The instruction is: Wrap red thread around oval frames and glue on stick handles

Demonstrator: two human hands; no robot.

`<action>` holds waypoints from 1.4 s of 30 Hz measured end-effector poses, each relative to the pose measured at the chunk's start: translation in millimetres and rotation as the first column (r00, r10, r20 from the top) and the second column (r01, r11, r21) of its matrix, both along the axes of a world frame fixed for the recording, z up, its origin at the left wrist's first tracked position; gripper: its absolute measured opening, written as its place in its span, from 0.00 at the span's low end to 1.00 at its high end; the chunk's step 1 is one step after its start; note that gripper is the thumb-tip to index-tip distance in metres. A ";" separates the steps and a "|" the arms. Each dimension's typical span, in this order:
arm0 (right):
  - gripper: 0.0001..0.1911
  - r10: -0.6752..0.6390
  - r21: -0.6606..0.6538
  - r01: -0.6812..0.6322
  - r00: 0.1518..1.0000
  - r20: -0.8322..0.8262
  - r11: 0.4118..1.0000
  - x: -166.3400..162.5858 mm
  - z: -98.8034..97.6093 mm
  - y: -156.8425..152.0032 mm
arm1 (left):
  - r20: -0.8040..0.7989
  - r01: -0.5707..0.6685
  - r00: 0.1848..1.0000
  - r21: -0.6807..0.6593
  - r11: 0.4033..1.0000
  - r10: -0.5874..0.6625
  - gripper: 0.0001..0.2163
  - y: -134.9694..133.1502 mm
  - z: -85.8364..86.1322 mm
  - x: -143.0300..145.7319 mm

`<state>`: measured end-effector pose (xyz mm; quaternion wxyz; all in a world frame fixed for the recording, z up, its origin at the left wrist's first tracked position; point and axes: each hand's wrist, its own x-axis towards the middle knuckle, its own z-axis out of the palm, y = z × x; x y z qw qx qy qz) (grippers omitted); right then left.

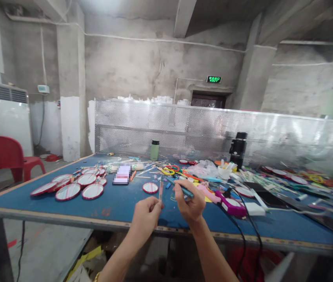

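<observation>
My left hand (pixel 145 215) is closed in a pinch on a thin pale stick (pixel 161 190) that stands upright above the near edge of the blue table (pixel 119 205). My right hand (pixel 190 201) is closed around a teal pen-like tool (pixel 182 188) that points left and up toward the stick's top. Both hands hover close together just above the table. A small round red-rimmed mirror (pixel 150 188) lies on the table right behind the stick.
Several red-rimmed round mirrors (pixel 75 186) lie at the left. Sticks, coloured rings, a plastic bag (pixel 203 169), a green bottle (pixel 155 150), a black bottle (pixel 238 149) and a pink device (pixel 231 203) with black cables clutter the middle and right. A red chair (pixel 3 156) stands left.
</observation>
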<state>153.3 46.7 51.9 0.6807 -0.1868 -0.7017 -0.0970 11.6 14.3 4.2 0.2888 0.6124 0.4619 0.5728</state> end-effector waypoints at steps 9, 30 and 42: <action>0.07 0.032 -0.016 -0.031 0.997 0.065 0.999 -0.8 -1.3 0.3 | -0.008 0.006 1.000 0.006 1.000 -0.006 0.14 3.3 -2.6 -1.0; 0.08 0.031 0.014 -0.032 0.998 0.049 0.999 -0.3 -0.5 0.3 | -0.014 0.010 1.000 0.022 1.000 -0.009 0.14 3.5 -2.7 -0.9; 0.08 0.018 0.022 -0.019 0.998 0.055 1.000 -3.2 1.6 4.5 | -0.008 0.015 1.000 0.008 1.000 -0.015 0.14 2.0 -2.3 -0.8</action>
